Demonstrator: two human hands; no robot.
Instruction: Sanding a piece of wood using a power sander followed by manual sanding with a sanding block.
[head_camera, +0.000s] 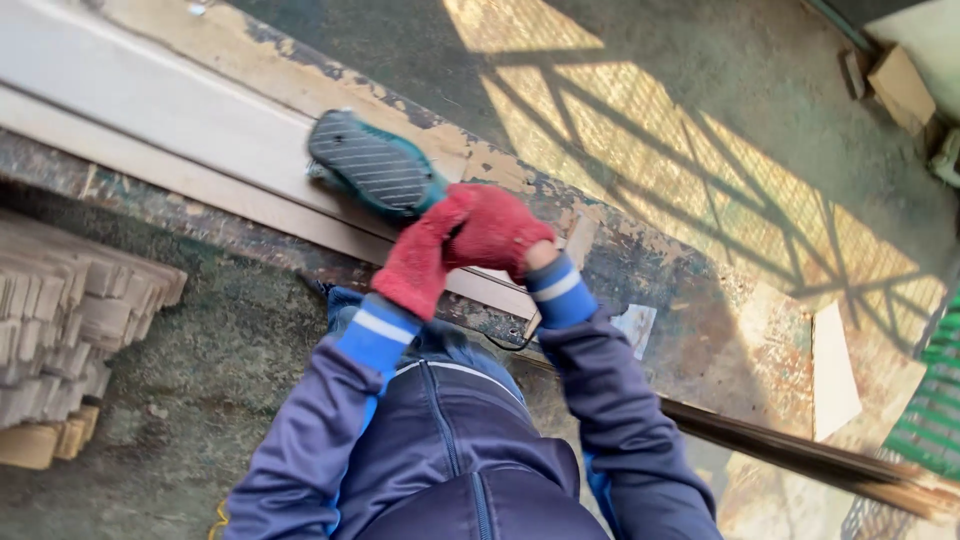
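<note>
Left hand (418, 262), right hand (497, 229) grip teal sander (375, 173) on pale board (150, 110).

Two hands in red knit gloves, the left hand (418, 262) and the right hand (500, 230), meet on one teal power sander (372, 172). One long pale wooden board (150, 120) lies on one worn table (690, 330). One stack of thin wood strips (70, 320) stands at the left, and one cardboard box (902, 88) sits on the floor.
</note>
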